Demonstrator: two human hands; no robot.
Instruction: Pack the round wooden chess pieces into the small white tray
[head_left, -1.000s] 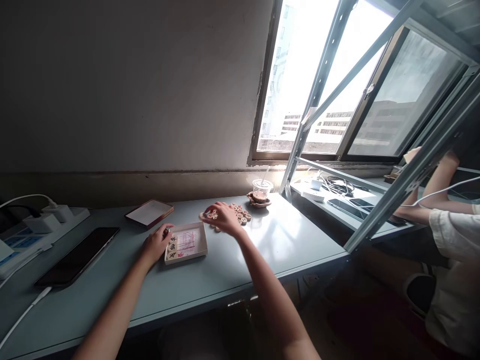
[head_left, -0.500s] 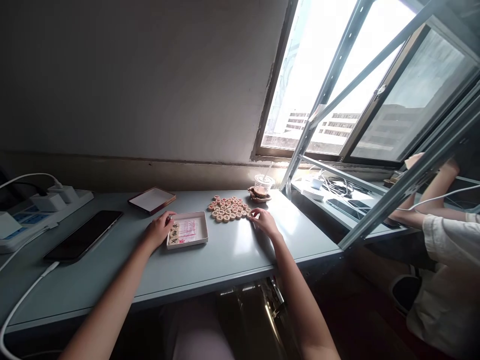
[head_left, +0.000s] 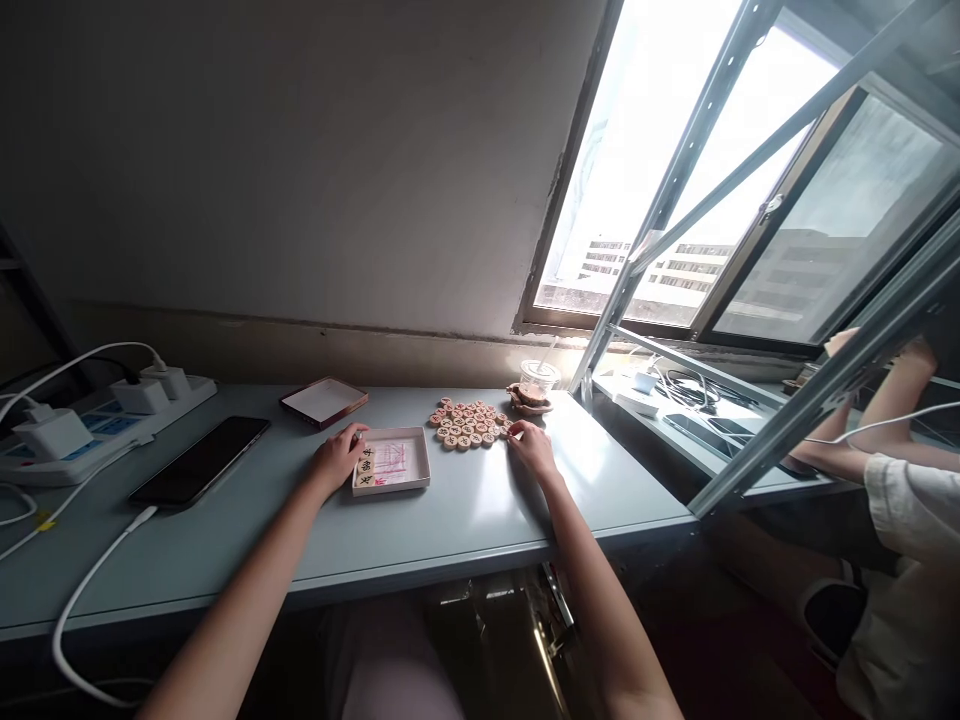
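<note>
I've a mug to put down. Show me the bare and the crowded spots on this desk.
Bare: the front strip of the desk between the open box and the near edge, and the corner right of the right hand. Crowded: the back, with lid, wooden pieces and cup; the left end, with phone and power strip.

Wooden discs (head_left: pixel 469 424); glossy tabletop (head_left: pixel 465 515)

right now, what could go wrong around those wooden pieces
The right hand rests at the edge of the loose wooden pieces, and the drink cup stands just behind them; a wide sweep might tip it. Nudged pieces could also roll across the table.
</note>
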